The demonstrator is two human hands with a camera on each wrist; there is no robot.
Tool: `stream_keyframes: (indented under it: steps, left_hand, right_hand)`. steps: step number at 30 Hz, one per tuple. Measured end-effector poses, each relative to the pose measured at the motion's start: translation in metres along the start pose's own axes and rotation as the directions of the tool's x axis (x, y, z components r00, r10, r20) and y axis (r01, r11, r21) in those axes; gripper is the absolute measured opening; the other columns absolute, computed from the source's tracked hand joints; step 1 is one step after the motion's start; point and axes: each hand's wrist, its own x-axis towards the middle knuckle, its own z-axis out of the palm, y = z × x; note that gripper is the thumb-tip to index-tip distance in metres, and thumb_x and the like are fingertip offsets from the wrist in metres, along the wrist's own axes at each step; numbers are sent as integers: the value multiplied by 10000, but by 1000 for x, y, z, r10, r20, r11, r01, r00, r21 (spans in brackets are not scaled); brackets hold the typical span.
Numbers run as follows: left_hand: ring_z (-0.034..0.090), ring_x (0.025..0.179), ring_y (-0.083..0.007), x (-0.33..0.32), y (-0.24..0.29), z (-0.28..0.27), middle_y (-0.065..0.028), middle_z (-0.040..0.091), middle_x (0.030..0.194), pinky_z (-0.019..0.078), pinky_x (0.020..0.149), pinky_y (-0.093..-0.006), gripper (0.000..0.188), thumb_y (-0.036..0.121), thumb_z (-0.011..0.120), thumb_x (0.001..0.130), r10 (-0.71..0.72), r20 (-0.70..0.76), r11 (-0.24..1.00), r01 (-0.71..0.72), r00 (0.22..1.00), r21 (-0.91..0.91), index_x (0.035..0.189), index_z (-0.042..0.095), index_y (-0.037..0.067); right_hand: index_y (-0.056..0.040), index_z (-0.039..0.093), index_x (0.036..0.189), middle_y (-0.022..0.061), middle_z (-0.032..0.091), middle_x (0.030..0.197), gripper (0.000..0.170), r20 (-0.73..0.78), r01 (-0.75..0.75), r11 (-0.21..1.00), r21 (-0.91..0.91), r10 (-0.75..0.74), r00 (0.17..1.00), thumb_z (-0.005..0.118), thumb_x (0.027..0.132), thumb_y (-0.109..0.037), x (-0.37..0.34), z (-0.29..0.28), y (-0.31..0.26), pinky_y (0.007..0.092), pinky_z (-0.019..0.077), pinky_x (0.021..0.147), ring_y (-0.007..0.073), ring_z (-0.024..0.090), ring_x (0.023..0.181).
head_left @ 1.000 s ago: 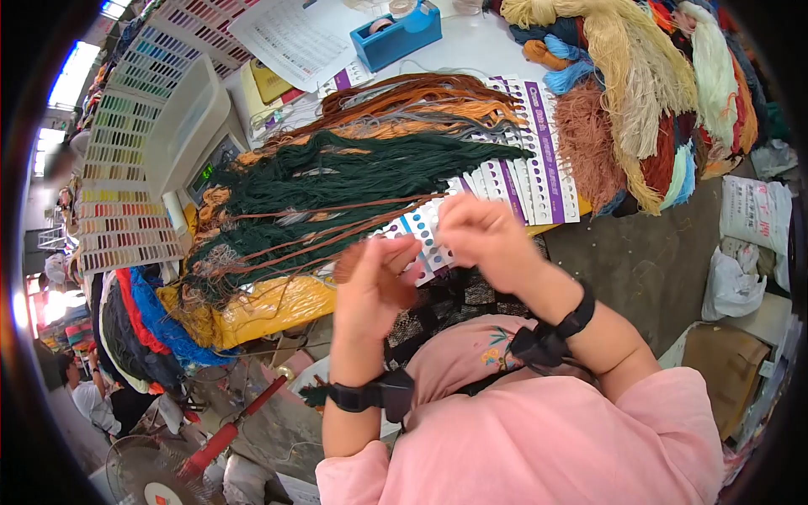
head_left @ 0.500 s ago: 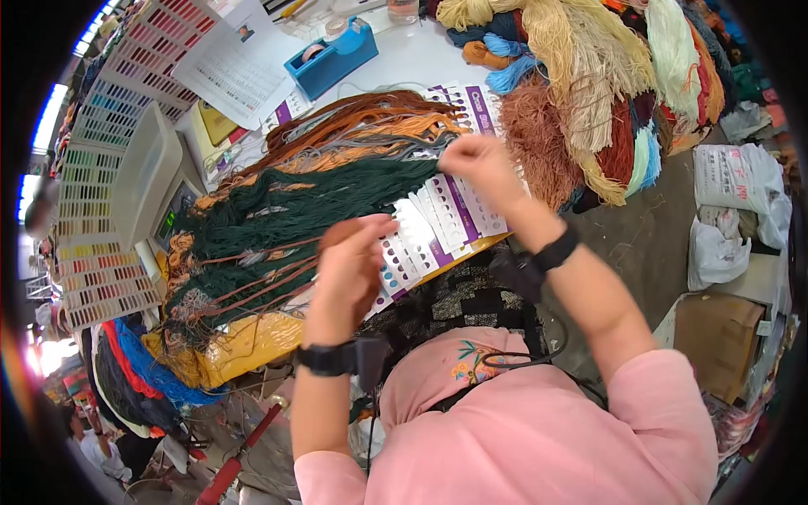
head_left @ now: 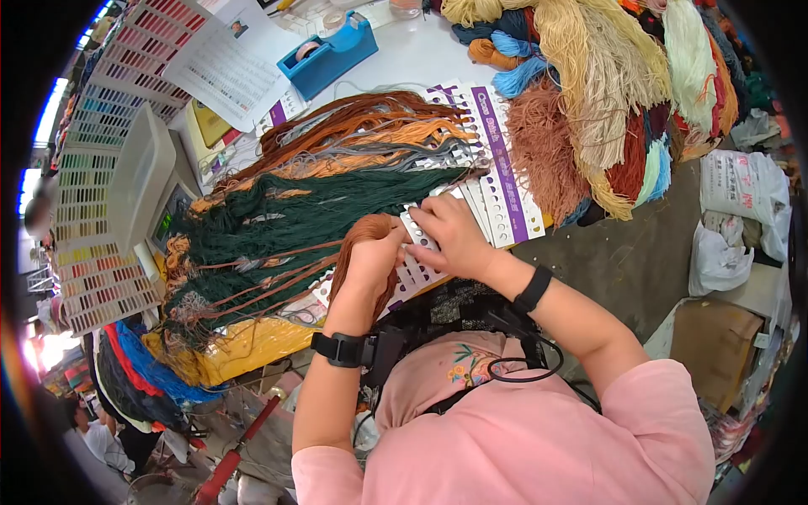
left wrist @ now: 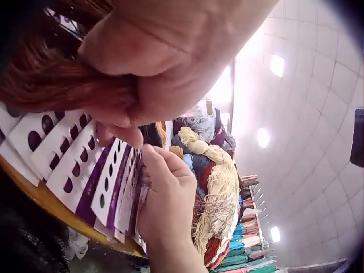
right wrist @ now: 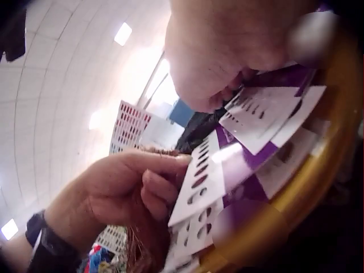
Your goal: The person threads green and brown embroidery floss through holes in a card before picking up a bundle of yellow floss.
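My left hand (head_left: 374,263) grips a looped skein of brown thread (head_left: 367,227), which hangs over both sides of the hand. Its thumb and fingertips lie at the edge of a white punched thread card (right wrist: 197,181) in the right wrist view. From the other side my right hand (head_left: 459,236) pinches at the cards with curled fingers, close to the left fingertips. More white and purple punched cards (left wrist: 108,182) lie fanned beneath both hands along the table edge. Behind them, dark green thread (head_left: 295,206) stretches across the table, with a few brown strands over it.
Brown and orange threads (head_left: 370,118) lie beyond the green ones. A blue tape dispenser (head_left: 328,59) and a printed sheet (head_left: 227,71) are at the back. Big yarn hanks (head_left: 589,93) hang at the right. A scale (head_left: 143,185) and colour chart (head_left: 93,244) stand left.
The right hand reached out over the ends of the threads, then came back to the cards beside the left hand. The left hand stayed with the brown skein, moving slightly rightward.
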Motion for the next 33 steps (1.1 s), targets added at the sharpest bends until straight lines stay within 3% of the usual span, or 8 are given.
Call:
stream_keyframes:
  steps: [11, 16, 19, 23, 24, 26, 29, 33]
  left_hand:
    - [354, 437, -25, -6, -10, -14, -67, 578, 773, 277, 397, -161, 127, 79, 502, 835, 25, -87, 888, -62, 996, -456, 937, 515, 5]
    - [365, 446, -33, -8, -2, -39, -49, 556, 739, 262, 382, -152, 252, 102, 521, 829, 76, 522, 575, 390, 850, -719, 1064, 500, 14]
    - [392, 452, -38, 6, -5, -8, -24, 528, 664, 273, 380, -160, 289, 117, 527, 822, -138, 342, 976, 186, 929, -112, 1090, 494, 13]
    - [442, 467, -61, -12, 21, -35, -8, 528, 616, 308, 384, -185, 278, 196, 584, 785, 53, 120, 940, -90, 991, 328, 984, 539, 7]
    - [418, 435, -53, -38, 47, -35, 8, 508, 571, 308, 369, -187, 211, 228, 599, 776, -10, -213, 993, 34, 977, 109, 822, 563, 26]
    - [386, 401, -35, -52, 64, -147, -7, 518, 560, 266, 331, -173, 206, 239, 571, 803, 60, -94, 994, -68, 994, -85, 759, 541, 40]
    - [353, 377, -6, -73, 49, -324, -1, 526, 603, 240, 311, -137, 203, 197, 476, 866, 108, -405, 593, -386, 908, -706, 920, 529, 9]
    - [348, 411, 28, -112, 36, -237, -45, 581, 768, 257, 310, -120, 290, 201, 465, 870, 148, -563, 853, -392, 813, -343, 1063, 495, -13]
  right_hand:
    - [-42, 602, 804, 93, 527, 793, 188, 35, -109, 988, 105, 106, 994, 605, 622, -90, -4, 1, 8, 330, 380, 684, 251, 507, 761]
    - [-35, 597, 787, 90, 547, 770, 158, 2, -109, 954, 279, 113, 994, 561, 648, 29, -8, 6, 18, 314, 383, 674, 246, 527, 703]
    - [-62, 601, 721, 86, 557, 678, 107, -18, -275, 755, 595, 354, 935, 568, 636, -5, -5, 7, 15, 332, 378, 661, 242, 536, 676]
    - [-70, 581, 890, 79, 513, 803, 285, 39, -141, 982, 128, 137, 990, 646, 617, -120, -6, 4, 10, 340, 364, 690, 251, 498, 762]
    - [-76, 560, 936, 67, 487, 821, 383, 81, -129, 990, 60, 124, 989, 660, 586, -199, -8, 6, 9, 351, 344, 701, 245, 471, 796]
    - [-78, 558, 923, 63, 483, 817, 370, 78, -162, 987, 7, 161, 984, 648, 585, -199, -7, 5, 5, 347, 338, 702, 240, 466, 793]
    - [-75, 550, 915, 58, 473, 805, 373, 73, -162, 986, -23, 164, 984, 637, 578, -208, -5, 9, 2, 348, 334, 704, 242, 457, 789]
    - [-84, 543, 931, 62, 483, 841, 381, 82, -147, 988, -37, 150, 985, 651, 582, -190, -7, 9, 2, 353, 338, 718, 248, 460, 817]
